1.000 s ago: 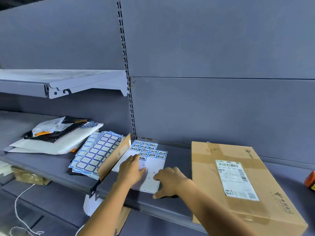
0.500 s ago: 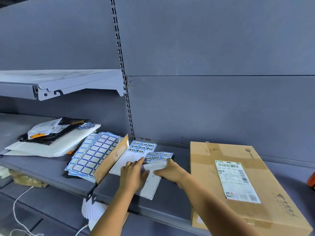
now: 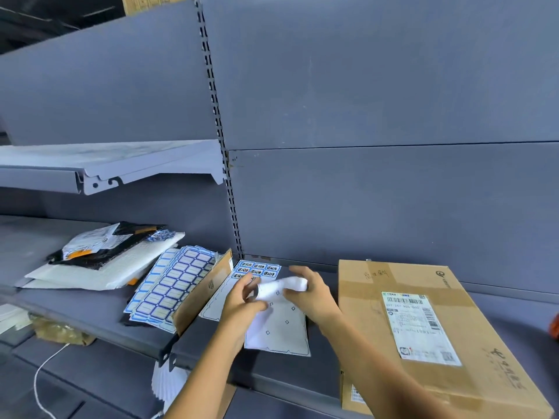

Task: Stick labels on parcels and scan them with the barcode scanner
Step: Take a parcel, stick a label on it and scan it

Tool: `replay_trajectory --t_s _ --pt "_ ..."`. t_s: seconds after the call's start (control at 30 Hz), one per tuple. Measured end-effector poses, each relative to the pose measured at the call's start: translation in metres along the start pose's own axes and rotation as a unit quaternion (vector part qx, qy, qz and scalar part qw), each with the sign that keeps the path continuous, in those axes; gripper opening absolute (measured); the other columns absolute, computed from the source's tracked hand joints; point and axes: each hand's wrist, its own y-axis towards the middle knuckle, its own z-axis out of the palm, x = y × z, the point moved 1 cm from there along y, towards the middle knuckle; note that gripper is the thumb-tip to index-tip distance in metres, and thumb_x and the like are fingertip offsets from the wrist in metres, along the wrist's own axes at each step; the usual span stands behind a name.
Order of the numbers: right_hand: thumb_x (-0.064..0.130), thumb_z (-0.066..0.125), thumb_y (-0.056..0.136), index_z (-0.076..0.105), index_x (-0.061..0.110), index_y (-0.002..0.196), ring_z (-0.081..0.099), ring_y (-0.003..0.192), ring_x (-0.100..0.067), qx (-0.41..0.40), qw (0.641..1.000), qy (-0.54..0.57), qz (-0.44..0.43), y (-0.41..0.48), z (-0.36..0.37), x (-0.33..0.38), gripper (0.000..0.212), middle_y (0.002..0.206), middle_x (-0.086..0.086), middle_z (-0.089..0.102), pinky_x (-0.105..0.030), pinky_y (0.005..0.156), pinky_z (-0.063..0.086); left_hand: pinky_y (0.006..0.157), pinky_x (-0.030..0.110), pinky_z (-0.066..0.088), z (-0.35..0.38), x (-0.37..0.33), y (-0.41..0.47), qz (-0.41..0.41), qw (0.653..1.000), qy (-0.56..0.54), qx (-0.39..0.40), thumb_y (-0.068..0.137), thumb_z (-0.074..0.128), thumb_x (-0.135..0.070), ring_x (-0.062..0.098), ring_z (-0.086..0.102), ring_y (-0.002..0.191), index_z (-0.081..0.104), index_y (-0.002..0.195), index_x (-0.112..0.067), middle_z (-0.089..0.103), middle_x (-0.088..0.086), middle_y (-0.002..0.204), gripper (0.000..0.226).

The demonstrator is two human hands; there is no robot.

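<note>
A white label sheet [image 3: 279,331] lies on the grey shelf [image 3: 211,352], with several blue printed labels [image 3: 257,270] left at its far end. Its top right corner is curled back over itself. My right hand [image 3: 311,293] holds that curled part. My left hand [image 3: 245,300] rests on the sheet beside it, its fingers at the curl's left end. A brown cardboard parcel [image 3: 423,328] with a white shipping label [image 3: 419,326] lies to the right of my hands. No barcode scanner is recognisable in view.
A fan of blank blue-bordered label sheets [image 3: 172,290] leans in an open cardboard flap [image 3: 205,291] to the left. Soft mailer bags [image 3: 99,258] are piled further left. An empty upper shelf [image 3: 106,161] juts out above them. A white cable [image 3: 45,376] hangs below.
Both hands lay flat on the sheet a second ago. Since then my right hand has lifted the sheet's top right corner and curled it back, and my left hand has moved to the curl.
</note>
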Motion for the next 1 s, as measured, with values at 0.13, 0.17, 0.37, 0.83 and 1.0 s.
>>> replay_trajectory --t_s 0.13,0.17,0.37,0.83,1.0 --pt "0.020 0.069 0.082 0.054 0.027 0.127 0.047 0.117 -0.015 0.012 0.999 0.031 -0.001 -0.005 0.002 0.006 0.047 0.132 0.001 0.042 -0.026 0.092 0.047 0.079 0.017 0.047 -0.008 -0.004 -0.011 0.026 0.999 -0.010 0.032 0.078 0.041 0.028 0.006 0.055 0.098 0.040 0.134 -0.023 0.052 -0.001 0.134 0.076" --pt "0.023 0.070 0.083 0.050 0.026 0.131 0.046 0.118 -0.015 -0.002 0.996 0.081 0.029 -0.007 0.000 0.006 0.052 0.133 0.000 0.040 -0.024 0.093 0.045 0.075 0.013 0.047 -0.010 -0.005 -0.014 0.039 0.998 -0.012 0.040 0.079 0.040 0.029 0.002 0.053 0.089 0.042 0.131 -0.027 0.053 -0.004 0.132 0.077" --pt "-0.008 0.069 0.079 0.042 0.009 0.134 0.061 0.090 -0.017 0.033 0.945 0.308 0.101 -0.011 -0.007 0.009 0.064 0.103 -0.003 0.064 -0.024 0.075 0.047 0.077 0.010 0.048 -0.021 -0.014 -0.022 0.077 0.995 0.014 0.061 0.079 0.047 0.026 -0.015 0.050 0.108 0.039 0.133 -0.033 0.049 -0.018 0.132 0.080" --pt "-0.014 0.062 0.081 0.043 0.020 0.134 0.061 0.104 -0.018 -0.012 0.947 0.320 -0.039 -0.015 -0.016 0.015 0.066 0.115 -0.001 0.063 -0.024 0.089 0.050 0.069 0.008 0.046 -0.015 -0.034 -0.028 0.124 0.989 0.071 0.032 0.088 0.055 0.009 -0.005 0.066 0.080 0.055 0.111 -0.022 0.073 -0.019 0.084 0.039" --pt "0.019 0.071 0.080 0.062 0.028 0.114 0.036 0.119 -0.015 -0.244 0.944 -0.053 -0.216 -0.018 -0.011 0.015 0.037 0.133 0.000 0.036 -0.028 0.099 0.031 0.067 0.008 0.045 -0.010 -0.034 -0.031 0.139 0.986 0.086 -0.013 0.087 0.058 0.006 -0.005 0.066 0.076 0.062 0.091 -0.019 0.072 -0.014 0.080 0.026"
